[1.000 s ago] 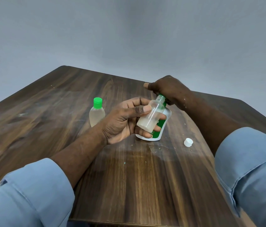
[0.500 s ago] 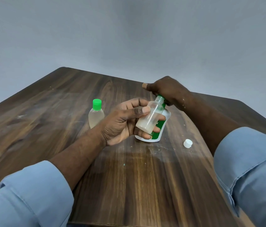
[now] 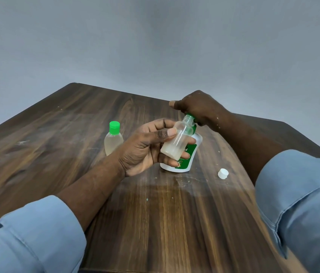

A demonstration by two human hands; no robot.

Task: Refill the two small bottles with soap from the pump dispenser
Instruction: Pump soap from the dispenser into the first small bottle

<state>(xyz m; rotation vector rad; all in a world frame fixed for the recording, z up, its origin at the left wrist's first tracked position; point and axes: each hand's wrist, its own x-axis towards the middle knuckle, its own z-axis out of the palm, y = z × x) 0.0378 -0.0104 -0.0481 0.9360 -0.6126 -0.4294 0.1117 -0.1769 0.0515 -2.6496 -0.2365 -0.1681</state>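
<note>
Left hand (image 3: 145, 146) still grips the tilted open bottle (image 3: 177, 140), unmoved. Right hand (image 3: 198, 107) stays clamped on the dispenser (image 3: 192, 148) pump.

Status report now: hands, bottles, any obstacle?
Left hand holds open bottle tilted at pump dispenser. Right hand on pump. Capped bottle waiting. No obstacle.

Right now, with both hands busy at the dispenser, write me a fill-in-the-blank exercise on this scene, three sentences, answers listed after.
1. The left hand tilts a small clear uncapped plastic bottle whose soap fills only its ____ part.
2. The right hand presses on the white and green pump dispenser, which stands on the dark wooden ____.
3. The small round white cap lies on the table; the other small bottle wears a ____ cap.

Missing words: bottom; table; green
</note>
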